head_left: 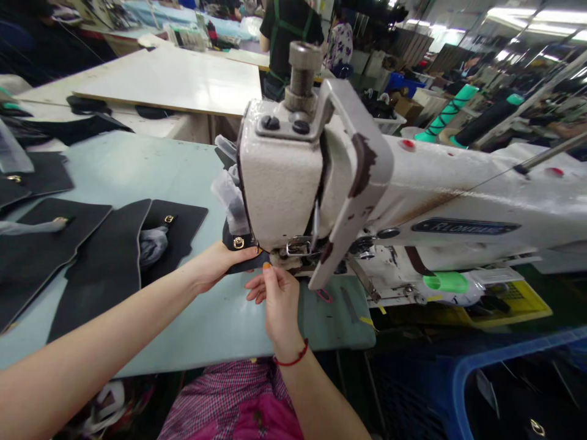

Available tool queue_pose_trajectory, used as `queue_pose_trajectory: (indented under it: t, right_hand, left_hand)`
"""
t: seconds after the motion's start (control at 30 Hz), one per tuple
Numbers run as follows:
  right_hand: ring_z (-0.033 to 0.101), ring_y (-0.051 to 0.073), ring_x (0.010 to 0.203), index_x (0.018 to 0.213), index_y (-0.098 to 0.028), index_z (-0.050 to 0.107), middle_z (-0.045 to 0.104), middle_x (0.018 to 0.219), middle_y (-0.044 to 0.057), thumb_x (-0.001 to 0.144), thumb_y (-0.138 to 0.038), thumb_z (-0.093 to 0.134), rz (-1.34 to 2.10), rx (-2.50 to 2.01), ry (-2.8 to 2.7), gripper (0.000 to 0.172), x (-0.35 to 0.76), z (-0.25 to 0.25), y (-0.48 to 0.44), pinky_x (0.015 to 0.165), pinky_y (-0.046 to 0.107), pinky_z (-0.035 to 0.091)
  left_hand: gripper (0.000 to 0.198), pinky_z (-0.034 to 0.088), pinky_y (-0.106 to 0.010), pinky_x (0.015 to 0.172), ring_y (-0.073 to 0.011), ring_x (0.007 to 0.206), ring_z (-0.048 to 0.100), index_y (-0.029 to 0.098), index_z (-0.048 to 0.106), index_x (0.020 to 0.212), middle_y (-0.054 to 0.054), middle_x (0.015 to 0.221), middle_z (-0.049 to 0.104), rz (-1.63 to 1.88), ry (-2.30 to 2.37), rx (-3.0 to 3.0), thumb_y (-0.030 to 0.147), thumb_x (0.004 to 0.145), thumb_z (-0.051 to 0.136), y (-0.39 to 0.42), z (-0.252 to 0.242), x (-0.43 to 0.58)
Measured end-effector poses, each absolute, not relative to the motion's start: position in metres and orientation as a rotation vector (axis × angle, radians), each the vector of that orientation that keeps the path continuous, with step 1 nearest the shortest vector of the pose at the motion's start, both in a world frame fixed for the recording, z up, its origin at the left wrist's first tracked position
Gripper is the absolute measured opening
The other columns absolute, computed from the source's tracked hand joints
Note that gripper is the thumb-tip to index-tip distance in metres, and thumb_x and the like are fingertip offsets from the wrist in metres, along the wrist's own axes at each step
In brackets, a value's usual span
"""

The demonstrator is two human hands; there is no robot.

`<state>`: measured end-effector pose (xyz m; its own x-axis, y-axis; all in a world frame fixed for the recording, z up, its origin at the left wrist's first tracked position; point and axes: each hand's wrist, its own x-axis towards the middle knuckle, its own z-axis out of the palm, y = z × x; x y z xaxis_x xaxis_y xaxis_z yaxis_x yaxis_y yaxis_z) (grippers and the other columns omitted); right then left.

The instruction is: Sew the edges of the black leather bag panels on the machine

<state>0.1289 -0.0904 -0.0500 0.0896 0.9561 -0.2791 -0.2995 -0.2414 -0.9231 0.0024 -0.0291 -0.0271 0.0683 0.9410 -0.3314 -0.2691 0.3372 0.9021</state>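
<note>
Just under the sewing machine [282,183], the left hand [225,258] pinches the black piece [246,266], seemingly to steady it; the right hand [280,297] curls loosely, thumb at the piece's edge, its grip unclear.

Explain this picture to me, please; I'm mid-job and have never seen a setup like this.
There is no robot here: a head-worn camera looks forward and down at the wearer's bare hands. The left hand holds a dark piece with a gold clasp, and the right hand's thumb is at its edge. Beside them stands a white sewing machine. On the pale green table, more dark panels lie to the left.
</note>
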Motion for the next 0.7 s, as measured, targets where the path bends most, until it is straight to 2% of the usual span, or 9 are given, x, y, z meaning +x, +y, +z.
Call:
queue_pose_trajectory:
  t: [0.1,0.23,0.37,0.57,0.7]
  right_hand:
    - [0.056,0.009,0.042,0.061,-0.015,0.06,0.068,0.059,0.003,0.087,-0.04,0.049,1.429,-1.236,-0.757,0.038,0.128,-0.05,-0.09,0.041,0.016,0.036]
    - [0.055,0.008,0.041,0.06,-0.015,0.059,0.067,0.058,0.002,0.087,-0.041,0.048,1.425,-1.241,-0.77,0.039,0.129,-0.049,-0.09,0.041,0.017,0.035]
    - [0.054,0.007,0.04,0.059,-0.015,0.057,0.065,0.056,0.001,0.088,-0.041,0.048,1.425,-1.23,-0.78,0.039,0.131,-0.048,-0.091,0.041,0.016,0.034]
    - [0.053,0.007,0.039,0.058,-0.015,0.056,0.064,0.054,0.001,0.087,-0.042,0.049,1.451,-1.236,-0.792,0.04,0.137,-0.045,-0.093,0.04,0.016,0.033]
    - [0.048,0.007,0.037,0.056,-0.015,0.056,0.062,0.051,0.002,0.087,-0.042,0.05,1.46,-1.229,-0.83,0.042,0.144,-0.045,-0.094,0.039,0.017,0.031]
  left_hand:
    - [0.028,0.053,-0.033,0.06,-0.0254,0.068,0.068,0.014,0.076,0.083,-0.012,0.078,0.075,0.924,1.118,0.818,0.023,0.058,0.085,-0.031,-0.028,0.0]
    - [0.029,0.052,-0.029,0.062,-0.0214,0.069,0.066,0.014,0.075,0.084,-0.011,0.085,0.075,0.929,1.151,0.834,0.031,0.063,0.083,-0.039,-0.032,0.001]
    - [0.031,0.052,-0.026,0.064,-0.0171,0.066,0.064,0.015,0.074,0.084,-0.008,0.085,0.075,1.01,1.187,0.735,0.032,0.06,0.085,-0.048,-0.036,0.007]
    - [0.039,0.053,-0.028,0.067,-0.0182,0.069,0.066,0.013,0.073,0.087,-0.009,0.093,0.075,1.16,1.212,0.582,0.035,0.057,0.087,-0.065,-0.035,0.021]
    - [0.034,0.052,-0.027,0.06,-0.017,0.062,0.063,0.012,0.07,0.079,-0.008,0.081,0.074,1.219,1.192,0.5,0.037,0.061,0.084,-0.08,-0.034,0.036]
